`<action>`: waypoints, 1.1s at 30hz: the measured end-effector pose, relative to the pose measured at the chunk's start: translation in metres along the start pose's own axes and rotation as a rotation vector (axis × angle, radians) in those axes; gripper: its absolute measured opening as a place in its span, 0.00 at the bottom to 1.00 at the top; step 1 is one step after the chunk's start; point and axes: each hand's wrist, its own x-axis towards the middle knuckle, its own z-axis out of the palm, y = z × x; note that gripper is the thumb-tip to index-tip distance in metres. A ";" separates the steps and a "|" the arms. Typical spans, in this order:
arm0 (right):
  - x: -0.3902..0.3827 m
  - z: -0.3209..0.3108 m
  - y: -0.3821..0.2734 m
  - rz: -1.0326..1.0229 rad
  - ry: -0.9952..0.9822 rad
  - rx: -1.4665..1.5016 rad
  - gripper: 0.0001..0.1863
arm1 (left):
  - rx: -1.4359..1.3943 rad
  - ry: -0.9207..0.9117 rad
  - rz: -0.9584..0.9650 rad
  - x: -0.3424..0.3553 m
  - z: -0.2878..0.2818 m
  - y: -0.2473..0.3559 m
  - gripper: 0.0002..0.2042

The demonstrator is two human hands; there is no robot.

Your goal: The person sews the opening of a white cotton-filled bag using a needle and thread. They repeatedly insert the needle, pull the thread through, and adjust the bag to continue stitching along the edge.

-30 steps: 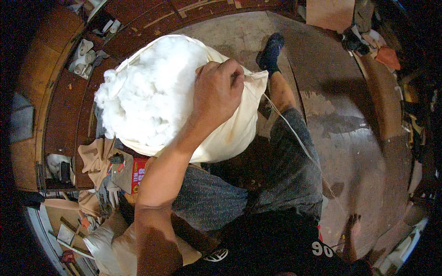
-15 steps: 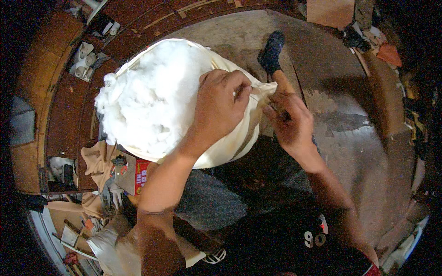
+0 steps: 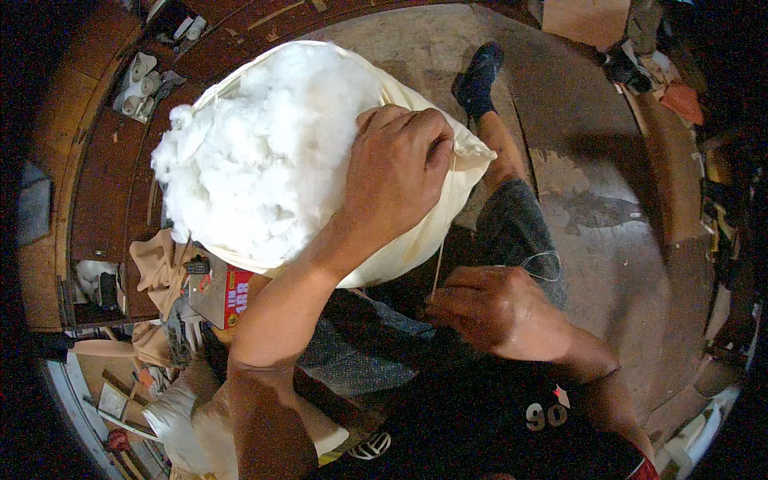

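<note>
A round cream fabric cushion cover (image 3: 424,254), open on the left and packed with white fluffy stuffing (image 3: 264,152), rests over my lap. My left hand (image 3: 400,164) grips the cloth near its right-hand corner, fingers closed on the edge. From that corner a pale thread (image 3: 438,260) runs taut down to my right hand (image 3: 500,312), which is closed in a pinch on it. A loose loop of the thread stands out beside the right wrist. Whether a needle sits between the right fingers I cannot make out.
My outstretched leg ends in a dark sock (image 3: 482,76) on the wooden floor. At the left lie a red box (image 3: 237,298), tan fabric pieces (image 3: 160,260) and rolls (image 3: 138,84) by brown cabinets. An orange cloth (image 3: 682,104) lies at the far right.
My right hand has moved down and toward me from the cover's corner, drawing the thread out straight. My left hand stays on the cloth, which has shifted slightly up.
</note>
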 end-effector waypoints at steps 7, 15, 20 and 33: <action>-0.015 -0.019 -0.003 0.198 -0.201 -0.374 0.12 | -0.009 -0.029 -0.030 0.001 0.000 0.002 0.04; 0.016 -0.051 0.036 0.143 0.735 -0.410 0.11 | 0.003 -0.021 -0.020 0.000 -0.002 0.002 0.05; 0.051 -0.044 0.085 0.087 0.775 -0.138 0.13 | -0.010 -0.019 0.024 0.000 -0.003 0.003 0.04; 0.063 -0.060 0.071 0.011 0.686 -0.232 0.10 | 0.001 -0.034 0.037 -0.002 -0.001 0.004 0.03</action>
